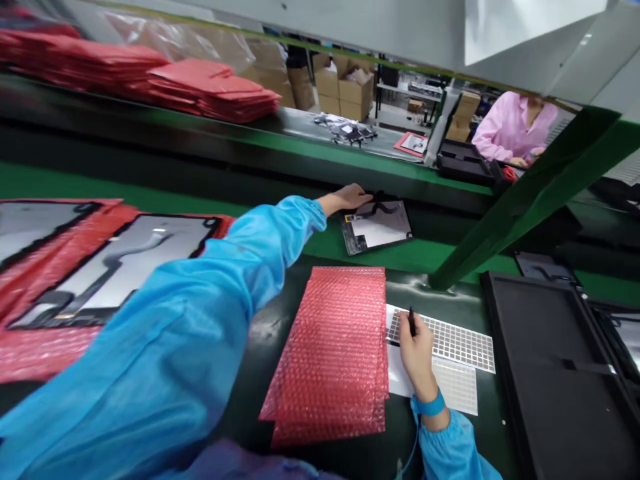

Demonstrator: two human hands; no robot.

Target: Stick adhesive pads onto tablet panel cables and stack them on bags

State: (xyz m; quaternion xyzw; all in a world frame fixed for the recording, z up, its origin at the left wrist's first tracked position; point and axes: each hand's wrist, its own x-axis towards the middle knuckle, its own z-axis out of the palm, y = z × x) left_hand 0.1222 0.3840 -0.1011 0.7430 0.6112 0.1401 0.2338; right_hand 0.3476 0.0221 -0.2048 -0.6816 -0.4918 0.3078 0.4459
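My left hand point(351, 196) reaches far forward, its fingers closed at the upper left edge of a screen panel point(385, 230) with a silvery back and a dark ribbon cable. My right hand point(416, 347) is closed around a short black pen-like tool point(412, 321), over a white sheet of small square labels point(463, 345). A second, paler label sheet point(457, 385) lies partly under that wrist, which wears a blue strap. Between my arms is a stack of red bubble-wrap bags point(335, 347).
More screen panels point(120, 260) lie on red bags at left. A black tray point(550, 373) stands at right, beyond a slanted green post point(520, 200). Piled red bags point(210, 87) fill the shelf behind. A person in pink point(517, 130) sits across the bench.
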